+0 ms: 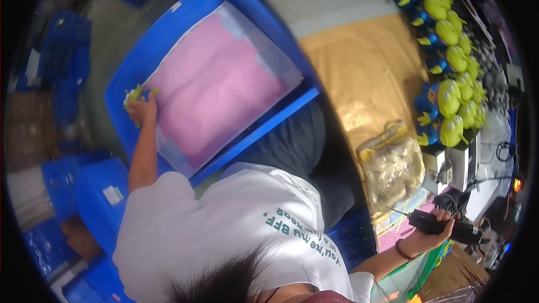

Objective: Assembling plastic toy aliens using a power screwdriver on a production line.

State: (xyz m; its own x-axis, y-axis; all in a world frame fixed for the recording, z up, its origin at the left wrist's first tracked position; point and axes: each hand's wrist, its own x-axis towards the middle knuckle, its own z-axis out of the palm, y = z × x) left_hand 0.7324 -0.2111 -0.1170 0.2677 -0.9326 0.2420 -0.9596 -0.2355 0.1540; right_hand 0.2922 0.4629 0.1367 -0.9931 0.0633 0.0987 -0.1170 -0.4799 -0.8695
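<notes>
At the left wall of a large blue bin (120, 78), my left hand (144, 111) is closed round a small green and blue toy figure (133, 95). A pink sheet (219, 73) with pale edges lies in the bin, just right of that hand. Far to the right, my right hand (429, 237) grips a black electric screwdriver (460, 231) by its body. Its thin bit points left, toward a clear plastic bag (392, 171) on the bench. Fingers of the left hand hide part of the figure.
Rows of green toy figures (448, 96) stand along the right side of the bench, which has a tan covering (365, 73). White boxes (435, 171) and cables sit near the screwdriver. Several blue crates (101, 191) are stacked at the left. A green-rimmed container (424, 272) is below my right hand.
</notes>
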